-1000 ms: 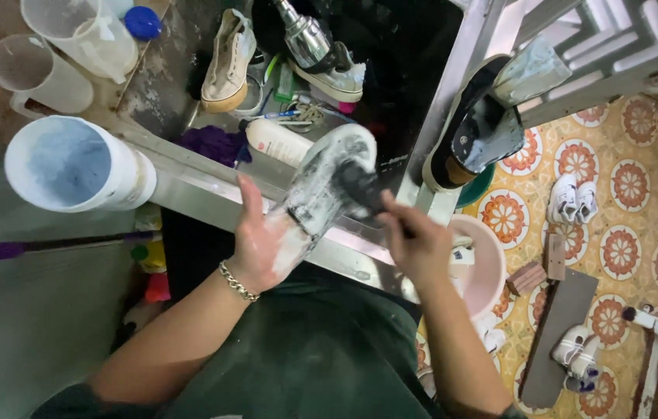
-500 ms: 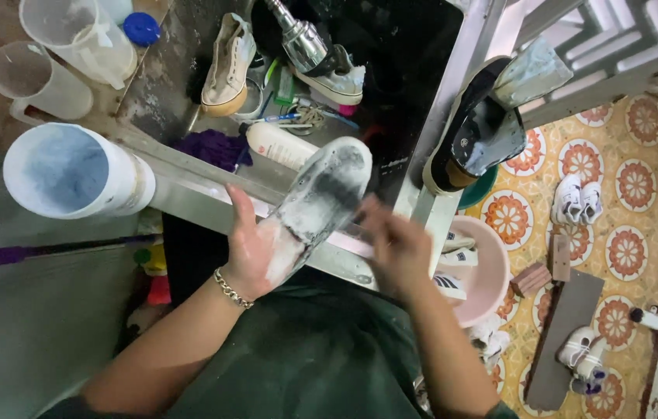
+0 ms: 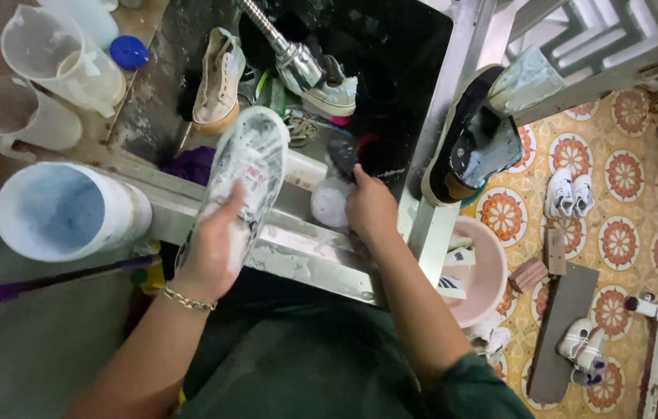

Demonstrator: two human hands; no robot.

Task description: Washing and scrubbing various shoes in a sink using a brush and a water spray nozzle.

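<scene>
Since the earlier frame, the right hand (image 3: 369, 208) has left the soapy shoe (image 3: 245, 171) and dipped into the dark sink (image 3: 391, 70), fingers curled, grip unclear. Left hand (image 3: 212, 248) grips the shoe sole-up. Beyond it lies a white bottle (image 3: 302, 169); leftward, a white tub (image 3: 65, 211).

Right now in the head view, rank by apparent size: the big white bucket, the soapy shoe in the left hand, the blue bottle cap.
1. big white bucket
2. soapy shoe, nearly as large but held nearer the camera, so unsure
3. blue bottle cap
</scene>
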